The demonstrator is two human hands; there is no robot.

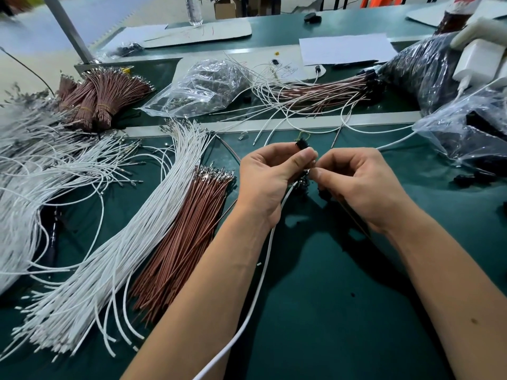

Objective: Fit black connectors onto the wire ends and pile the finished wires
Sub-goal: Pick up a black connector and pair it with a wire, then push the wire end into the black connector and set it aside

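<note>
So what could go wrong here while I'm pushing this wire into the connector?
1. The connector is only pinched at the left hand's fingertips; it could slip or twist as the right hand pushes the wire end in.
2. The white wire trails between your forearms, so an arm could snag it.
3. Loose connectors lie near the right hand and could get knocked away.

I am seeing a bright, even light falling from above. The forearms are casting dark shadows on the green table mat (329,311). Glare is shining on the crumpled clear plastic bag (203,86). The wide lens is bending and blurring the edges, especially the loose white wires (24,171) at left.
</note>
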